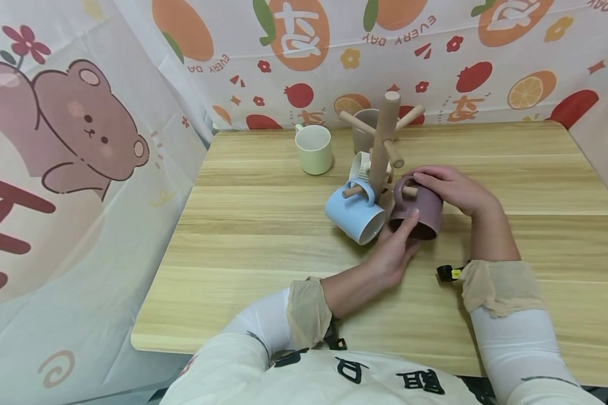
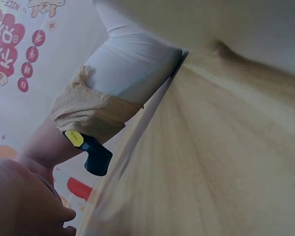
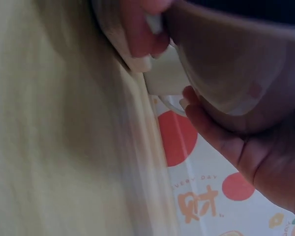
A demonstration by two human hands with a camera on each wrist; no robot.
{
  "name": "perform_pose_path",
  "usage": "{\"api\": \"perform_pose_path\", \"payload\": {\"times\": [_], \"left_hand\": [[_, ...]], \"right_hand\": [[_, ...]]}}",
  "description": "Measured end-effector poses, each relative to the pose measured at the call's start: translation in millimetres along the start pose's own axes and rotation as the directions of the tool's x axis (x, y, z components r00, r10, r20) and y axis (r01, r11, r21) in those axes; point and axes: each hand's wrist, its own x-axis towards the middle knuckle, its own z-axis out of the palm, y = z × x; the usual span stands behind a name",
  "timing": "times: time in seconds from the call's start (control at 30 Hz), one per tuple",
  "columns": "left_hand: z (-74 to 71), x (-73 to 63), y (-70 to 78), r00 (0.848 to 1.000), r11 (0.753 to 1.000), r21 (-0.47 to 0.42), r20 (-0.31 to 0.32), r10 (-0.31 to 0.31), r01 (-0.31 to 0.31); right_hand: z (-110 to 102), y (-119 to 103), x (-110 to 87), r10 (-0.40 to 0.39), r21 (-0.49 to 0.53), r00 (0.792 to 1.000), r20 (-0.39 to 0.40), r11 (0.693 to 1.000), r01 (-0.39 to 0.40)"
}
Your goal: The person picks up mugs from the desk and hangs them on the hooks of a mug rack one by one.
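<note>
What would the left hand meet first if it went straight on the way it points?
The purple mug; the left hand has its thumb on it, near the open end. Beyond the mug, the right hand looks next in line, though depth is hard to judge.

"EVERY DAY" upside down on fruit-print cloth [image 1: 339, 81], "NICE" on pale cloth [image 2: 59, 64], left wrist view

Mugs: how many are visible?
5, perhaps others hidden: green mug left of the rack, grey behind it, white beside its post, blue on a peg, purple in left hand and right hand.
</note>
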Motion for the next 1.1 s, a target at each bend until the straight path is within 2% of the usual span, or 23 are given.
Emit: {"api": "perform_pose_path", "payload": {"times": [0.17,0.37,0.43,0.53,0.63,0.7,0.77,0.83,0.87,0.93,0.97,1.03,1.1], "left_hand": [[0.5,-1.8,-0.5,1.0,1.0,-0.019,-0.015,-0.012,0.011],[1.5,-4.2,-1.1,0.996,0.992,-0.087,0.012,-0.085,0.086],[1.1,-4.5,-1.5,0.992,0.99,-0.065,0.023,-0.125,0.126],[-0.3,-5.3,-1.7,0.98,0.98,0.025,0.04,-0.197,0.196],[-2.6,-5.3,-1.1,0.959,0.956,0.119,0.062,-0.278,0.27],[-4.6,-4.7,-0.3,0.936,0.93,0.17,0.085,-0.342,0.325],[-6.5,-3.7,0.7,0.902,0.897,0.222,0.121,-0.414,0.382],[-8.1,-3.3,1.5,0.862,0.858,0.288,0.162,-0.481,0.425],[-8.7,-3.2,1.7,0.842,0.84,0.32,0.183,-0.508,0.438],[-9.0,-3.2,2.6,0.811,0.817,0.373,0.227,-0.54,0.439],[-8.7,-3.3,3.3,0.801,0.811,0.396,0.245,-0.546,0.431],[-7.2,-3.9,5.9,0.795,0.804,0.445,0.275,-0.542,0.394],[-5.1,-5.4,10.7,0.801,0.794,0.513,0.296,-0.52,0.326]], "right_hand": [[5.7,-0.1,5.3,0.013,0.008,0.999,-0.032,1.0,-0.012],[8.1,1.5,8.5,-0.008,0.027,0.997,-0.072,1.0,0.01],[8.3,2.5,9.3,-0.023,0.058,0.997,-0.071,0.998,0.027],[8.6,5.0,10.3,-0.04,0.121,0.998,-0.057,0.992,0.047],[8.2,8.8,10.7,-0.047,0.188,0.998,-0.042,0.981,0.054],[7.8,11.1,10.4,-0.044,0.219,0.998,-0.039,0.974,0.052],[7.6,13.2,10.3,-0.042,0.245,0.998,-0.037,0.968,0.049],[7.9,14.5,10.6,-0.044,0.265,0.998,-0.034,0.963,0.051],[8.1,15.1,10.8,-0.045,0.272,0.999,-0.031,0.961,0.052],[8.8,15.6,11.5,-0.05,0.284,0.998,-0.028,0.957,0.056],[9.1,15.6,11.8,-0.052,0.287,0.998,-0.028,0.956,0.058],[9.7,15.5,12.5,-0.056,0.289,0.998,-0.031,0.955,0.063],[10.4,15.5,13.1,-0.052,0.289,0.998,-0.04,0.955,0.062]]}}
